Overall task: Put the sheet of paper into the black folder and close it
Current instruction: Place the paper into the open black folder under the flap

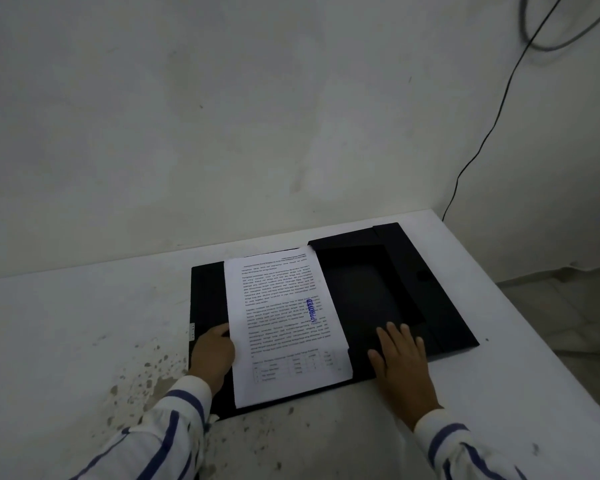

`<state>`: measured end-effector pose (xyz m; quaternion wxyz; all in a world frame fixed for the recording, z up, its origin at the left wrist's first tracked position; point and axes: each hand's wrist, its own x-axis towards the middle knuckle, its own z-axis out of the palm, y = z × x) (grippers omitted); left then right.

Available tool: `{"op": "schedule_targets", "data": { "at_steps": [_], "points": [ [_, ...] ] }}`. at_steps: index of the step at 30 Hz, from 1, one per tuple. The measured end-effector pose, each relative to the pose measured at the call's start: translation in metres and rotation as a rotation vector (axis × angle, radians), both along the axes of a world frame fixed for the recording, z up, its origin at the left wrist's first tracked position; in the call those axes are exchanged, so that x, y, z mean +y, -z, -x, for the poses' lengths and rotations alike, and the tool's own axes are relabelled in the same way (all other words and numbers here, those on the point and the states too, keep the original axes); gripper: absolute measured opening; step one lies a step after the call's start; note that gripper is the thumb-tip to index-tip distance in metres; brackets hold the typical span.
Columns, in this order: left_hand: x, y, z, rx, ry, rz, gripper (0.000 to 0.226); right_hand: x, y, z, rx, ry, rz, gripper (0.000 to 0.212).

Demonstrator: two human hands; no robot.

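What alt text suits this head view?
A printed sheet of paper lies on an open black folder on a white table. The left hand holds the sheet's edge; the right hand rests flat on the folder.

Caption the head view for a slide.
Left hand grips printed sheet over open black folder; right hand lies flat on it.

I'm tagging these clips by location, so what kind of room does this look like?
Probably a plain office or workroom corner. A white table, stained and worn, stands against a bare, scuffed wall; a black cable hangs down the wall, and the work is paperwork: a stamped printed sheet on an open black folder.
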<state>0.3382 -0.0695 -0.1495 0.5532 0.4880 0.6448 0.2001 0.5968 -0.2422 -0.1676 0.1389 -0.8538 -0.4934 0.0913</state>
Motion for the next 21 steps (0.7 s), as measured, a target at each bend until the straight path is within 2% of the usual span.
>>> {"op": "schedule_targets", "data": {
  "at_steps": [5,9,10,14,21],
  "points": [
    [-0.003,0.002,-0.015,-0.031,0.020,0.028,0.042,-0.001,0.001,0.000,-0.011,-0.005,-0.012,0.054],
    [-0.008,0.001,-0.033,-0.059,0.028,0.041,0.038,-0.003,0.002,0.000,-0.008,-0.032,-0.050,0.093],
    [-0.009,0.001,-0.038,-0.059,0.033,0.039,0.037,-0.003,0.002,0.000,-0.006,-0.033,-0.048,0.092],
    [-0.014,0.001,-0.059,-0.059,0.063,0.034,0.042,-0.003,0.001,0.000,0.002,-0.038,-0.018,0.053],
    [-0.021,0.000,-0.105,-0.036,0.103,0.020,0.046,-0.003,0.000,-0.001,-0.025,-0.075,-0.020,0.050]
  ]
}}
